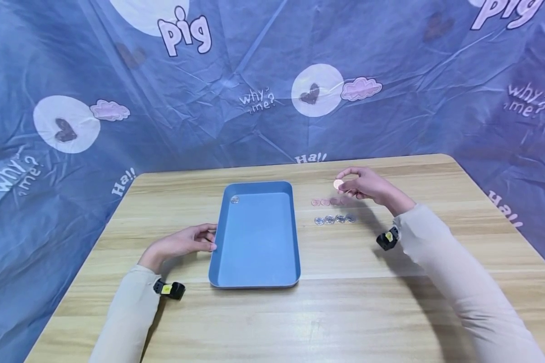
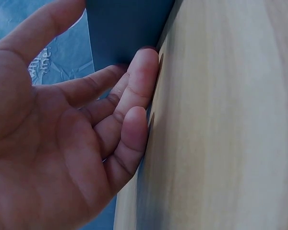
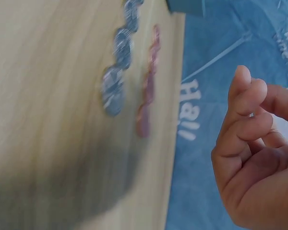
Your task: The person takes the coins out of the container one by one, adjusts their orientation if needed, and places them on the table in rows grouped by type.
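A round coin, pale and bright, is pinched between the thumb and fingertips of my right hand, raised over the back right of the table. Below that hand lies a row of several pinkish coins, with a row of several silver coins nearer me. In the right wrist view the coin is hidden behind the curled fingers. My left hand holds the left side of a blue tray, thumb at its rim and fingers against the outer wall. One silver coin lies in the tray's far left corner.
The wooden table has its far edge close to a blue printed cloth. Black wrist cameras sit at both cuffs, the left one low beside the tray and the right one to the right of the coins.
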Available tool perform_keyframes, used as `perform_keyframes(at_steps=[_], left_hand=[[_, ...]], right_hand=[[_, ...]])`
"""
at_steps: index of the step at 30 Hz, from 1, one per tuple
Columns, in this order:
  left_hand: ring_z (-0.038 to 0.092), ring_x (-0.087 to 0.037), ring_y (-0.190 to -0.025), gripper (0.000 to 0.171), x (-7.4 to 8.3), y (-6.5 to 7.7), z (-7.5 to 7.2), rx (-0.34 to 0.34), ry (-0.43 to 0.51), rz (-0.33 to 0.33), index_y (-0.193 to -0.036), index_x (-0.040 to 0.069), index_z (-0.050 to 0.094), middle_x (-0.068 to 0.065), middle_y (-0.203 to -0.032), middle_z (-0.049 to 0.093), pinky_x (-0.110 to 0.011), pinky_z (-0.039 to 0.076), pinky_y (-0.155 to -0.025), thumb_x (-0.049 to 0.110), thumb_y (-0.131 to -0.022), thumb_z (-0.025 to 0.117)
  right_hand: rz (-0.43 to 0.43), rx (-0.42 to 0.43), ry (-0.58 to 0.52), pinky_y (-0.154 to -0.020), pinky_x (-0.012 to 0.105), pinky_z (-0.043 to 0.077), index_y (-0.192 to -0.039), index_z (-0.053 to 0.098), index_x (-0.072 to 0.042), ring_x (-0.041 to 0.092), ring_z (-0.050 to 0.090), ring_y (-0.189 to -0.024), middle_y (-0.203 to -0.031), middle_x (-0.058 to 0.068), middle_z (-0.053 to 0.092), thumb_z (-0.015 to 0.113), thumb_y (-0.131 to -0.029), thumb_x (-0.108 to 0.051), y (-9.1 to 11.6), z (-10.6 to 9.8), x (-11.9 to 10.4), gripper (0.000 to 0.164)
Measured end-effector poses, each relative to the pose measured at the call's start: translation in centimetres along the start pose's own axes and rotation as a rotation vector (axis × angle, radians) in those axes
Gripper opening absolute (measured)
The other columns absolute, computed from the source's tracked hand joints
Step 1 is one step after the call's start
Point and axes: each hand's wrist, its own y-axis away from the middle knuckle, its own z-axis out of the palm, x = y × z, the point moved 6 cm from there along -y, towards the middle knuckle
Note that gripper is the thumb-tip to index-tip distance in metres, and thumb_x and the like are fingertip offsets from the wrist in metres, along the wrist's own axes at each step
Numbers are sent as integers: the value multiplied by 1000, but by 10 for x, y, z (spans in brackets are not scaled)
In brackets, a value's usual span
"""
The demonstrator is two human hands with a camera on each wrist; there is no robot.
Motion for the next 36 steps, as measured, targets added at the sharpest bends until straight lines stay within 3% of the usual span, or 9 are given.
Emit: perform_keyframes(at_steps=[13, 27, 36], left_hand=[[52, -14, -104, 73, 1, -1, -2, -2, 18, 26, -147, -10, 25, -15, -115, 54, -18, 45, -90, 19, -93, 64], [52, -15, -103, 73, 1, 1, -1, -5, 29, 21, -147, -10, 24, -14, -113, 54, -18, 46, -88, 18, -93, 64], [53, -15, -104, 74, -1, 0, -1, -8, 26, 19, -147, -10, 23, -15, -115, 54, -18, 46, -89, 18, -93, 64]], right_hand=[[78, 36, 52, -48, 17, 38, -136, 41, 2, 2, 55, -57, -79, -4, 69, 58, -93, -10, 3, -17, 35, 47], [148, 20, 62, -47, 17, 38, -132, 40, 4, 2, 58, -57, -75, -5, 68, 54, -94, -6, 1, -19, 55, 41], [154, 21, 125, -48, 16, 37, -128, 44, 5, 1, 56, -57, -72, -7, 67, 55, -94, -9, 0, -18, 56, 38]])
